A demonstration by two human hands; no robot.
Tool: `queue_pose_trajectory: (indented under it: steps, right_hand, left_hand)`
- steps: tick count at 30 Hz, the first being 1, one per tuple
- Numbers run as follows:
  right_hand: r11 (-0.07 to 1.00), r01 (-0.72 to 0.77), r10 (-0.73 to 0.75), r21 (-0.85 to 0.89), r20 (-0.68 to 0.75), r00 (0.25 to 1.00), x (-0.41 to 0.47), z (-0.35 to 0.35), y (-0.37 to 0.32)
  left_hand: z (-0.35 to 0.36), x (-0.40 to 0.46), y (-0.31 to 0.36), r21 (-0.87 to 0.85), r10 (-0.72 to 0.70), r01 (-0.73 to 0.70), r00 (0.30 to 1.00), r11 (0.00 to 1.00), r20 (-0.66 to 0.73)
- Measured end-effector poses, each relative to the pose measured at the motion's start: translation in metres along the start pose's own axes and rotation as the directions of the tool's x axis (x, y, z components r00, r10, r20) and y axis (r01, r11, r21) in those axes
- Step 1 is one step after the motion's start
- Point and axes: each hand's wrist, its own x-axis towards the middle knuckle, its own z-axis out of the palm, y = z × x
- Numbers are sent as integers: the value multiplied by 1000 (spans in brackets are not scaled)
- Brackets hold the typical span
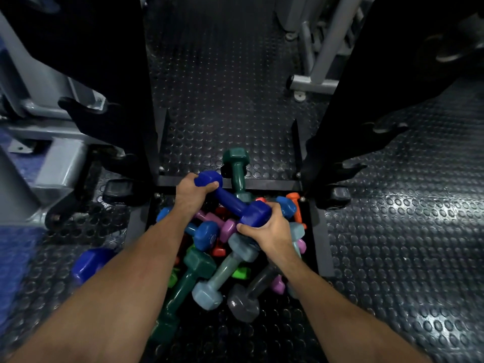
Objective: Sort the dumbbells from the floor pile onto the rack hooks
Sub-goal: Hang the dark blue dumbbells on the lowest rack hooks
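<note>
A large dark blue dumbbell (231, 199) is held over the pile, one head in each hand. My left hand (190, 193) grips its far head and my right hand (269, 230) grips its near head. Below lies the pile of dumbbells (222, 258) in many colours: teal, pale blue, grey, purple, orange, green. A dark green dumbbell (237, 167) lies across the rack's base bar. The black rack uprights (125, 82) rise left and right, with dark hooks (83, 108) sticking out.
Another dark blue dumbbell (90, 263) lies on the studded rubber floor (392, 231) at the left, partly behind my forearm. Grey machine frames (314, 82) stand behind the rack and at the far left.
</note>
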Motion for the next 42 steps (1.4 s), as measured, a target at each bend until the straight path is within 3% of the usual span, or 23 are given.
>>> queue_pose_trajectory:
  steps: [6, 11, 17, 23, 27, 30, 33, 36, 42]
  right_hand:
    - [991, 50, -49, 124, -9, 999, -19, -43, -6]
    - [966, 84, -68, 244, -76, 995, -32, -97, -20]
    - [926, 135, -85, 353, -155, 984, -46, -162, -20]
    - [852, 101, 25, 513, -233, 972, -46, -221, 8]
    - [793, 94, 95, 602, -274, 957, -24, -260, 15]
    - [801, 117, 82, 587, -300, 950, -3, -288, 10]
    - [844, 142, 51, 517, -341, 939, 23, -309, 0]
    - [886, 167, 16, 433, -388, 922, 56, -321, -9]
    - [945, 136, -15, 296, -377, 926, 108, -330, -27]
  left_hand:
    - [-1, -25, 29, -114, 49, -40, 996, 993, 78]
    - [7, -59, 65, -143, 3, 24, 982, 989, 188]
    - [39, -103, 103, -326, 44, 72, 940, 943, 337]
    - [87, -141, 129, -336, 33, 122, 906, 934, 422]
    - [120, -154, 139, -283, 87, 82, 839, 955, 538]
    - [144, -165, 144, -240, 173, -23, 759, 971, 628]
    - [166, -178, 151, -275, 158, 42, 733, 961, 662]
    - [186, -191, 157, -318, 164, 73, 736, 945, 657]
    - [220, -207, 176, -432, 151, 127, 820, 893, 553]
